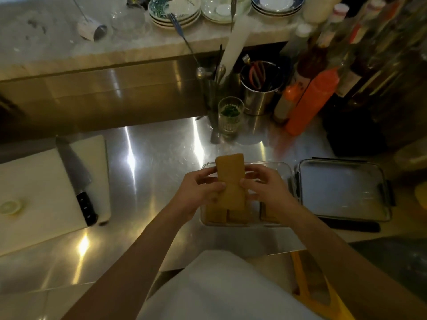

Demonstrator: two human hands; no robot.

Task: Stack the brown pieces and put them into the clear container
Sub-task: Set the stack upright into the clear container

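Both hands' grip clamped on brown stack (231, 181), left hand (198, 192), right hand (265, 188), above clear container (286, 172)

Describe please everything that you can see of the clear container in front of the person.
The clear container is a rectangular, transparent box, glass or plastic by its look, with rounded corners. It stands open on the steel counter, its lid lying beside it on the right. Brown pieces already lie inside along the near wall. Both hands, left hand and right hand, hold a stack of brown pieces above it, hiding its middle.
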